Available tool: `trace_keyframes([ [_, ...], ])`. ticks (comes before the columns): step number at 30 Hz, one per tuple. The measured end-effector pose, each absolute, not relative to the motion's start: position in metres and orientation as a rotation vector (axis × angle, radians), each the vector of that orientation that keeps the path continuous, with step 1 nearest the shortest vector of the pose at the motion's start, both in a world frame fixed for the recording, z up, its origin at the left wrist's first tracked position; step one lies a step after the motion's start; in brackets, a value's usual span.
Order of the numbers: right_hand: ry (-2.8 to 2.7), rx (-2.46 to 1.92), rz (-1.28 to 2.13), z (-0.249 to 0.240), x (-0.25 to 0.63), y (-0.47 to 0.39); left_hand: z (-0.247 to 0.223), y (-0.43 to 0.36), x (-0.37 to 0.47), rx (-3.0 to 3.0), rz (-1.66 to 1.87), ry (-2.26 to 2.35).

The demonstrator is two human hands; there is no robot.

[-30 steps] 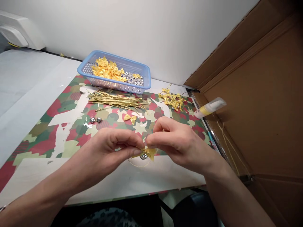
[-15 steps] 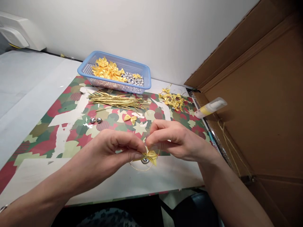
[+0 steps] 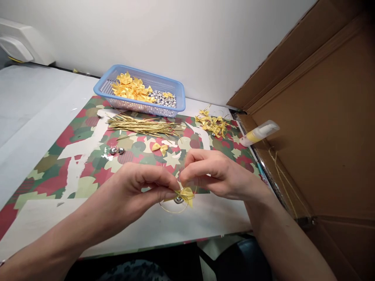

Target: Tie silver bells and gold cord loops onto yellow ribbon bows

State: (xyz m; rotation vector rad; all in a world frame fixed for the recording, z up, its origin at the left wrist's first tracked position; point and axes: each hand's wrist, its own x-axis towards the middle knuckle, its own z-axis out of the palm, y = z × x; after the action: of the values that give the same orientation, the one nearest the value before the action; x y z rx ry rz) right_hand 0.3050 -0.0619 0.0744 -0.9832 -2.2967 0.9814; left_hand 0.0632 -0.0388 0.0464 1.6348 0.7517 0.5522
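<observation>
My left hand (image 3: 152,185) pinches a yellow ribbon bow (image 3: 187,194) at its left side. A silver bell (image 3: 178,200) hangs under the bow, and a thin gold wire loop (image 3: 172,212) curves below it. Just above the bow, my right hand (image 3: 205,171) is closed, thumb and fingertips pressed together around the upper end of the wire, which is mostly hidden. Beyond the hands, another yellow bow (image 3: 159,148) lies on the patterned sheet, and two silver bells (image 3: 117,150) sit to its left. Many gold wires (image 3: 143,125) lie in a bundle behind them.
A blue basket (image 3: 140,106) with yellow bows and silver bells stands by the wall. Several wired bows (image 3: 213,124) lie in a pile at the back right. A bottle with a clear cap (image 3: 259,133) leans near the cardboard (image 3: 316,128) on the right.
The view has shifted slightly, moving the table items a little to the left. Both hands keep nearly the same pose around the bow.
</observation>
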Motion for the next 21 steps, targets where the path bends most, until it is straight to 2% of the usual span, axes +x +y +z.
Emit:
trace_keyframes([
  [10,-2.271,-0.92,1.051,0.073,0.305,-0.057,0.048,-0.042,0.064,1.643,0.564,0.743],
  [21,-2.141,-0.883,1.288,0.065,0.306,-0.051,0.053,-0.042,0.066,1.572,0.502,0.736],
])
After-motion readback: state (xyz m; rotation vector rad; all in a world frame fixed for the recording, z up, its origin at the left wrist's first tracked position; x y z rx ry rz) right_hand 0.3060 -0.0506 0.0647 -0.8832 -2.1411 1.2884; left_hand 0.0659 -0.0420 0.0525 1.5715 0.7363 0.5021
